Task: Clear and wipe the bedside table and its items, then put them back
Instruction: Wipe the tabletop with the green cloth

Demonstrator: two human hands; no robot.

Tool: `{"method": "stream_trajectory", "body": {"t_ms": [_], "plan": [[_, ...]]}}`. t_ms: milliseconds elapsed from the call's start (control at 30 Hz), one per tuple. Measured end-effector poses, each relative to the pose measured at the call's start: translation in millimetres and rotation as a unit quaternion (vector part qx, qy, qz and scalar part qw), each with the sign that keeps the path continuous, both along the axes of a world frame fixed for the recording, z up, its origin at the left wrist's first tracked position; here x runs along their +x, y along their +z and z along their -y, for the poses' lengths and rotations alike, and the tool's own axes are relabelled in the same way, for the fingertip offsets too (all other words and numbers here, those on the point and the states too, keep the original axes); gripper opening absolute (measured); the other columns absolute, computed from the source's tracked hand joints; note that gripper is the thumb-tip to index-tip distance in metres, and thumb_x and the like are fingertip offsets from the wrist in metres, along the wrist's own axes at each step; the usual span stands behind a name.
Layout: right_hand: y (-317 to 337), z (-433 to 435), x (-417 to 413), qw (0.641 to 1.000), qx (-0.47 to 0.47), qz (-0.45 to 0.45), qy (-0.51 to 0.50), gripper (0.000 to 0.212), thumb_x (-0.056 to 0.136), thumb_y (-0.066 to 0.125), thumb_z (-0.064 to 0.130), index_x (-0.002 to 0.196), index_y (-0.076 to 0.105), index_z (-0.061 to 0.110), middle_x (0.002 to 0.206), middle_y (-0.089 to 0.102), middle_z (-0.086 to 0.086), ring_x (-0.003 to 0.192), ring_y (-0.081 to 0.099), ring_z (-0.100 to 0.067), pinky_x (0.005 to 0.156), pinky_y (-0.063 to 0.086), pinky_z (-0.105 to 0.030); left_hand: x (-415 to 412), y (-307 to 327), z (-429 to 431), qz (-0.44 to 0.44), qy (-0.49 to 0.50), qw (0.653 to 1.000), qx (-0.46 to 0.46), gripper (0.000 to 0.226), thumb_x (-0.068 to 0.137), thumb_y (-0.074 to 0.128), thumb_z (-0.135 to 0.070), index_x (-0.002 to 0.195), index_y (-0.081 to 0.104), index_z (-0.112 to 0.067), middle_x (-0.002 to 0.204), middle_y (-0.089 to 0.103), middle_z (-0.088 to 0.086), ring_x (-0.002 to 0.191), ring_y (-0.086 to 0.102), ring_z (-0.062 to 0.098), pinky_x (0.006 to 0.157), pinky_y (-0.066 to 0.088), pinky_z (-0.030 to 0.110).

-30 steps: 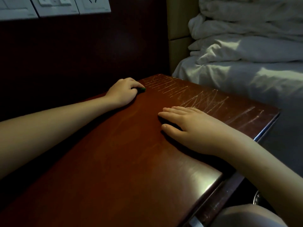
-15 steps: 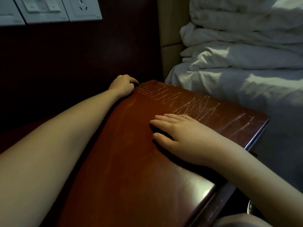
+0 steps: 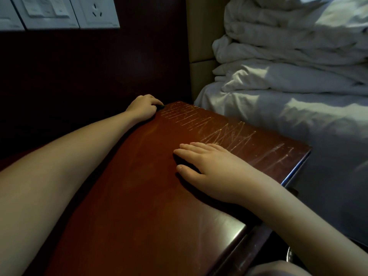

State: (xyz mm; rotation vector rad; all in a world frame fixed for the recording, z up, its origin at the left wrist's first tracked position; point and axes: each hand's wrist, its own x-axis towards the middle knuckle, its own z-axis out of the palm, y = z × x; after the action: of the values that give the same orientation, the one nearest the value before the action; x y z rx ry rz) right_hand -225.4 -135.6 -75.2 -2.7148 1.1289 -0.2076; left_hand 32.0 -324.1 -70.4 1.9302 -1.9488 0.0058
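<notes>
1. White rumpled bedding (image 3: 288, 80) fills our right side, just beside the table.
2. Next, the reddish bedside table (image 3: 139, 206), scratched along its far edge, sits under both our arms.
3. Our right hand (image 3: 215, 172) lies flat on its top, fingers straight, holding nothing.
4. Our left hand (image 3: 142, 107), at the back corner, curls round a small dark object (image 3: 161, 106) that is too dim to name.

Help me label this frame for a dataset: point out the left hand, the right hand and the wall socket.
left hand (image 3: 141, 107): head view, back of the hand, gripping a small dark object (image 3: 160, 106).
right hand (image 3: 216, 172): head view, back of the hand.
wall socket (image 3: 98, 12): head view, its white faceplate.
</notes>
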Motion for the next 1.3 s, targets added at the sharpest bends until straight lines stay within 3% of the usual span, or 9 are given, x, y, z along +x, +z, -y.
{"method": "stream_trajectory", "body": {"t_ms": [433, 733, 933, 1200, 1300], "plan": [[1, 0, 0, 1.000, -0.007, 0.005, 0.008, 0.053, 0.099, 0.025, 0.046, 0.149, 0.017, 0.029, 0.157, 0.012, 0.009, 0.144, 0.005, -0.008, 0.113, -0.001, -0.024, -8, -2, -39, 0.030, -0.028, 0.999, -0.024, 0.040, 0.095, 0.038, -0.011, 0.123, 0.062, -0.026, 0.140, 0.045, 0.000, 0.131, 0.035, 0.022, 0.106, 0.030, 0.038], [2, 0, 0, 1.000, 0.003, -0.004, 0.007, 0.053, 0.099, 0.025, 0.047, 0.149, 0.016, 0.032, 0.157, 0.010, 0.012, 0.143, 0.003, -0.005, 0.113, -0.002, -0.024, -20, -2, -105, 0.029, -0.099, 0.994, -0.041, 0.035, 0.096, 0.043, -0.009, 0.120, 0.064, -0.024, 0.131, 0.051, -0.005, 0.124, 0.041, 0.014, 0.093, 0.027, 0.020], [2, 0, -1, 1.000, 0.001, -0.004, 0.006, 0.053, 0.099, 0.025, 0.047, 0.149, 0.017, 0.032, 0.157, 0.011, 0.012, 0.143, 0.003, -0.006, 0.113, -0.001, -0.024, -21, -5, -145, 0.036, -0.137, 0.989, -0.037, 0.034, 0.097, 0.046, -0.012, 0.120, 0.063, -0.031, 0.127, 0.052, -0.011, 0.121, 0.040, 0.011, 0.096, 0.026, 0.023], [2, 0, 0, 1.000, 0.008, 0.004, 0.003, 0.053, 0.098, 0.027, 0.047, 0.148, 0.017, 0.032, 0.156, 0.012, 0.013, 0.143, 0.004, -0.005, 0.112, 0.002, -0.020, -19, -4, -154, -0.002, -0.187, 0.982, -0.010, 0.035, 0.095, 0.048, -0.008, 0.116, 0.064, -0.032, 0.116, 0.052, -0.018, 0.117, 0.043, 0.006, 0.099, 0.033, 0.025], [2, 0, 0, 1.000, 0.013, 0.010, 0.001, 0.053, 0.098, 0.027, 0.047, 0.148, 0.017, 0.032, 0.156, 0.011, 0.014, 0.142, 0.004, -0.003, 0.110, 0.002, -0.018, -18, 0, -137, -0.032, -0.181, 0.983, -0.006, 0.034, 0.094, 0.048, -0.005, 0.115, 0.066, -0.026, 0.116, 0.053, -0.015, 0.115, 0.047, 0.005, 0.096, 0.034, 0.017]]}}
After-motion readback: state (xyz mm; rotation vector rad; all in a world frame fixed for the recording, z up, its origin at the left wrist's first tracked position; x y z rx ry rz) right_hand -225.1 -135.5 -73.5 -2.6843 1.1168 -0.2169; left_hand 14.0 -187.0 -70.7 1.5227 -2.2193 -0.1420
